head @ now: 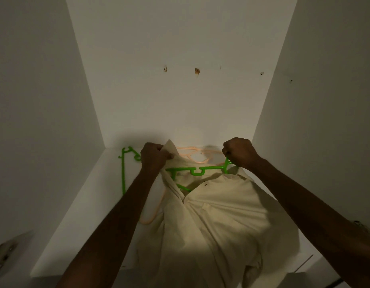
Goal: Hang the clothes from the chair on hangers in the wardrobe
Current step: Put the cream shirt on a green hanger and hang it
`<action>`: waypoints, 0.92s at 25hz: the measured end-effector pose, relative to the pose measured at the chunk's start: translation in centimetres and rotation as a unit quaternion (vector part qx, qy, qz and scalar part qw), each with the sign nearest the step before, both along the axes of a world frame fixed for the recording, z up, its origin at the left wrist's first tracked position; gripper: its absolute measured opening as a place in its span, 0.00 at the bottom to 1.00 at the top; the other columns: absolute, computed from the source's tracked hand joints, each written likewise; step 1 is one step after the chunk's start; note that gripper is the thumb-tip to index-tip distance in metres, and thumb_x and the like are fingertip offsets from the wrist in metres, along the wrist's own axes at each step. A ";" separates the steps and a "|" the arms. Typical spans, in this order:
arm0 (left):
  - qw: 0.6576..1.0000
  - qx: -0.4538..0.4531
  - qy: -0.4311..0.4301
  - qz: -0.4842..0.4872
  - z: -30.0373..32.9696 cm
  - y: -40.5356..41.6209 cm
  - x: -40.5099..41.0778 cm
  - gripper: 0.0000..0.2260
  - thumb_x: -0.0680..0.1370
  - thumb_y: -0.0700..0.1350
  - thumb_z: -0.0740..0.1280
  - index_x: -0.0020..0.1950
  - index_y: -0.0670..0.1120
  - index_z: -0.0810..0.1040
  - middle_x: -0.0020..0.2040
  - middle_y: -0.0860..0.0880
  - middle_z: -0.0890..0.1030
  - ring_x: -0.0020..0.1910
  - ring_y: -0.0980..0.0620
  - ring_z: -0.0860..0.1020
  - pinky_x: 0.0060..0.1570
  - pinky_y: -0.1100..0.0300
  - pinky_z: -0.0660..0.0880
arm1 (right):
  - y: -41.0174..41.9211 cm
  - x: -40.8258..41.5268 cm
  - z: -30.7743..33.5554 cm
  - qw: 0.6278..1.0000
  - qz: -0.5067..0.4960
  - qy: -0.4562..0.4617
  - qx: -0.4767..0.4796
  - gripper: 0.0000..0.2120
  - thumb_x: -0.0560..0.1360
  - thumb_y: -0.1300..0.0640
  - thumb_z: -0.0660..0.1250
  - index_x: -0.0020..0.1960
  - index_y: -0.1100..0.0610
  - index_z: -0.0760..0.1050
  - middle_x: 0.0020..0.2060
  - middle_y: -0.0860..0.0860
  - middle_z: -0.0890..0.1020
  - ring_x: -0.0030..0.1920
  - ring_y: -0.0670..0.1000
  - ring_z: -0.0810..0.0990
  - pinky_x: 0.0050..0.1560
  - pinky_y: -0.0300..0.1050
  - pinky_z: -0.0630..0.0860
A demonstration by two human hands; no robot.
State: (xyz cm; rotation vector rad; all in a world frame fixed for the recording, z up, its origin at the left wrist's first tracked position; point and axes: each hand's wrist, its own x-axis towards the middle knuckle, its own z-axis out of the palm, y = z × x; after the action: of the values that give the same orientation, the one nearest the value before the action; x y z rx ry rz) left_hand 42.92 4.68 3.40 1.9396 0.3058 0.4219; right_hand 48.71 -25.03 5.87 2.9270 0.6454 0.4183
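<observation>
A cream shirt (217,221) lies spread on the white wardrobe shelf (80,215) in front of me. A green hanger (197,170) sits partly inside its neck opening, with most of its lower bar hidden by the cloth. My left hand (154,157) grips the shirt's collar at the left side of the opening. My right hand (239,151) grips the green hanger at its right end, by the shirt's right shoulder.
A second green hanger (124,169) lies on the shelf to the left of the shirt. Orange hangers (192,155) lie under and behind the shirt. White wardrobe walls close in left, right and behind. Metal hinges (3,254) show at the lower left.
</observation>
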 end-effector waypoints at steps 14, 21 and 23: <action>0.989 -0.089 0.094 -0.075 -3.3 -7.0 0.5 0.12 0.77 0.49 0.73 0.39 0.42 0.81 0.35 0.41 0.84 0.29 0.45 0.84 0.35 0.48 0.84 | 6.3 3.4 -3.8 0.979 0.028 0.179 0.094 0.12 0.70 0.67 0.67 0.47 0.55 0.83 0.49 0.52 0.84 0.53 0.56 0.82 0.49 0.49 0.79; 0.988 0.141 0.047 0.041 -5.0 -1.7 3.1 0.15 0.76 0.55 0.71 0.52 0.45 0.85 0.51 0.47 0.86 0.50 0.46 0.83 0.53 0.55 0.78 | 1.5 2.9 -4.2 0.874 -0.155 0.250 0.386 0.16 0.75 0.49 0.75 0.47 0.63 0.82 0.44 0.60 0.87 0.41 0.59 0.84 0.41 0.48 0.79; 0.965 0.183 0.170 -0.083 -4.5 -0.9 3.9 0.16 0.72 0.53 0.76 0.49 0.41 0.85 0.45 0.45 0.86 0.47 0.46 0.84 0.48 0.53 0.80 | -0.4 0.8 -3.7 0.853 -0.183 0.276 0.405 0.23 0.73 0.39 0.75 0.48 0.61 0.82 0.42 0.57 0.87 0.42 0.56 0.85 0.40 0.45 0.77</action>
State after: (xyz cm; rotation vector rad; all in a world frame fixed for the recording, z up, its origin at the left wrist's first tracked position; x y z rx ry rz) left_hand 46.78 3.75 -1.12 2.3823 0.2964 0.0306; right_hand 49.50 -25.41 2.18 3.8955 -0.1465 -0.3073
